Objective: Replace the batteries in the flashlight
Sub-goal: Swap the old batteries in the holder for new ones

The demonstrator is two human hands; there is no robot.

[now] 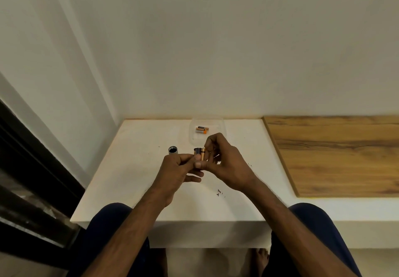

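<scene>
The left hand [179,168] has its grip clamped on the small black battery holder [197,151], standing upright over the white worktop [133,168]. The right hand [224,160], nearer, pinches a copper-and-black battery [202,154] lying parallel against it. The open grey flashlight tube [173,150] stands just left; spare batteries [201,130] lie beyond

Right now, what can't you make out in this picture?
- Head view: small black battery holder with an orange battery, half hidden by left hand and right hand.
- Two orange-and-black batteries in the clear plastic tray: labels too small.
- Grey flashlight tube: inside dark.
</scene>
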